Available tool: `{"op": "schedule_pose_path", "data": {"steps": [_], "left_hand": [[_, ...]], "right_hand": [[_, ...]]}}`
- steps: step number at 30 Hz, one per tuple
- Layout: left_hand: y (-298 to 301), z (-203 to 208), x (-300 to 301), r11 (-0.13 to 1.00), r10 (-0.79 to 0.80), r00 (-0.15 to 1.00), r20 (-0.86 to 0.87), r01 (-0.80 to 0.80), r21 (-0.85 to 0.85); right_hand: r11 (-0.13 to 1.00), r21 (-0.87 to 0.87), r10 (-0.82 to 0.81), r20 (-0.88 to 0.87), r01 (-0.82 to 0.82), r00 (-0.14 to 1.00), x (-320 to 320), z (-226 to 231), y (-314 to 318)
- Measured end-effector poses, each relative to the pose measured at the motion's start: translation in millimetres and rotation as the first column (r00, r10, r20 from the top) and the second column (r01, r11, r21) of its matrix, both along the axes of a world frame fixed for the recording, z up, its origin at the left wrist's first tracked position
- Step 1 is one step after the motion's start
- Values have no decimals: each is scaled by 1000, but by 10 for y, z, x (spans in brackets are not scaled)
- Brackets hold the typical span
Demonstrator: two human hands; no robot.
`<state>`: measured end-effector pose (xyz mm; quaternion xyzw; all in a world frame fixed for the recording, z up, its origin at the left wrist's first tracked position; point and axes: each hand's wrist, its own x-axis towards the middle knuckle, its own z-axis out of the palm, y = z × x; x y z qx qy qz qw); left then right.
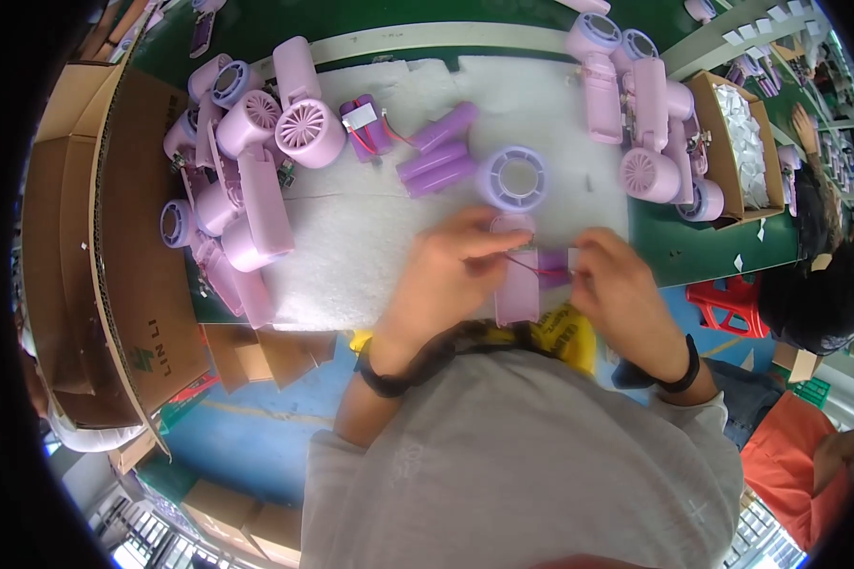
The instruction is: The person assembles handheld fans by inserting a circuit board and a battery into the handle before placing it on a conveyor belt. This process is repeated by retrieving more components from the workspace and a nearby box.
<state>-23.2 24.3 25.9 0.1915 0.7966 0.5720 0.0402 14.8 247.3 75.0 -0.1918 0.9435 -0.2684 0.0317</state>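
A pink handheld fan (516,299) with a lilac ring head (513,178) lies on the white foam mat in front of me, its handle pointing toward my body. My left hand (446,277) grips the handle from the left, thumb and forefinger pressed together near its top. Red and dark wires run from there to a purple battery pack (553,269) just right of the handle. My right hand (619,292) pinches that pack by its right end, beside a white patch. Further up the mat lie more purple battery packs (436,169), one with a white label (360,117).
Pink fans (256,204) are heaped at the left, beside a tall cardboard box (152,275). Another fan group (648,104) stands at the right, next to a carton of white pieces (738,142). A red stool (728,305) and other people are beyond the table's right side.
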Motion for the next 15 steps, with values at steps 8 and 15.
{"op": "schedule_pose_path", "data": {"steps": [8, 15], "left_hand": [[-9, 9, -5, 1000, -3, 1000, 2, 3, 17], [45, -36, -44, 999, -13, 999, -52, 15, 44]], "right_hand": [[947, -9, -323, -13, 322, 946, -368, 408, 779], [691, 243, -602, -328, 681, 728, -698, 598, 2011]]}}
